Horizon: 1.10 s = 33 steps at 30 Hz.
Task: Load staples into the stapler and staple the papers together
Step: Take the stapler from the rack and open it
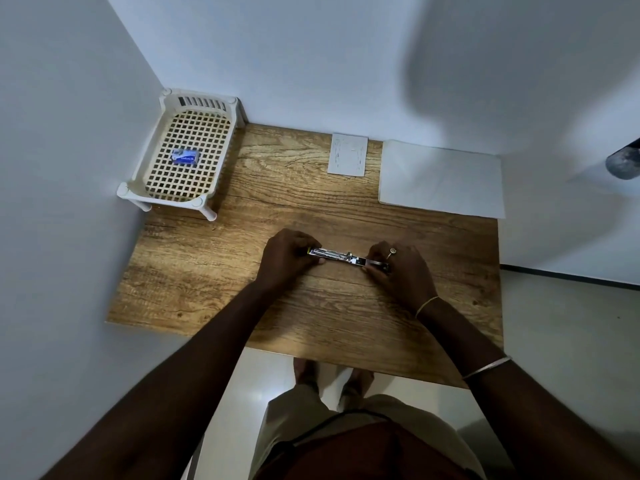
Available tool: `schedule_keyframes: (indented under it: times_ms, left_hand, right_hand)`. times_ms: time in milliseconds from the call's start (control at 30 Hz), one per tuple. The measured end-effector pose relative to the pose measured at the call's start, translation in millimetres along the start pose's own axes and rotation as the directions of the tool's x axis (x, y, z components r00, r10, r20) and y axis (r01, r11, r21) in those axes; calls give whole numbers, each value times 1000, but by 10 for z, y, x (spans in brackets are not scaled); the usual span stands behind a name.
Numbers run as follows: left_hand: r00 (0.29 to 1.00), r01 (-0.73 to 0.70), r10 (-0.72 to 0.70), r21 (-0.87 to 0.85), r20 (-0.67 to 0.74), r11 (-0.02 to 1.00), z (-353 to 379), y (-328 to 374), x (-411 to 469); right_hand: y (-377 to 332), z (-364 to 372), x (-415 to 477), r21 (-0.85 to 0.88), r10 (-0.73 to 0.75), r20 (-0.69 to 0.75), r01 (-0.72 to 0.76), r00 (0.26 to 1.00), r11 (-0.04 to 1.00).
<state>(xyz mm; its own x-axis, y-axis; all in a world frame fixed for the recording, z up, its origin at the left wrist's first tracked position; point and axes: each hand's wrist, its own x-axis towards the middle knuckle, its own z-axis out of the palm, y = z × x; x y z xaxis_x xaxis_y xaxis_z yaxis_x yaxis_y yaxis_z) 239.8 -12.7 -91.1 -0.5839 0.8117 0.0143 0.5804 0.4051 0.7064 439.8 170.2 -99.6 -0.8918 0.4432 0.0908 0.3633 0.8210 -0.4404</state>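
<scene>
A metal stapler lies swung open flat across the middle of the wooden table, its shiny staple channel facing up. My left hand grips its left end, fingers curled round it. My right hand pinches the right end, a ring showing on one finger. A small blue staple box lies in the white lattice basket at the back left corner. A stack of white papers rests at the back right. A smaller white sheet with faint marks lies beside it against the wall.
White walls close in the table at the left and back. The table's right edge drops to the floor. A dark rounded object pokes in at the far right. My feet stand below the front edge.
</scene>
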Motion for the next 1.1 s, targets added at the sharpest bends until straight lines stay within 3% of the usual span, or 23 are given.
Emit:
schedule_keyframes:
  times_ms: [333,500,767,933,1100]
  left_hand:
    - [998,33,-32,-10,60,999,6,-36,62]
    - [996,66,-64,-26,55,998,32,-88,71]
    - [996,0,-2,19,94,1000,-25,-141,64]
    - [999,22,-21,-26,28,999,-178,-183,-4]
    - [979,76,-124,-276,-159,958,-453,-139,-4]
  right_hand:
    - [10,23,-16,44,87,2,-87,996,995]
    - [-31,-13,-14,151,145,10,-145,989,978]
    - [-96,-77,-48,177,192,46,-197,980,964]
    - [-206,-181,11,253,203,-57,-183,977,950]
    - [-500,-269,355,402,229,-122,-163,966,901]
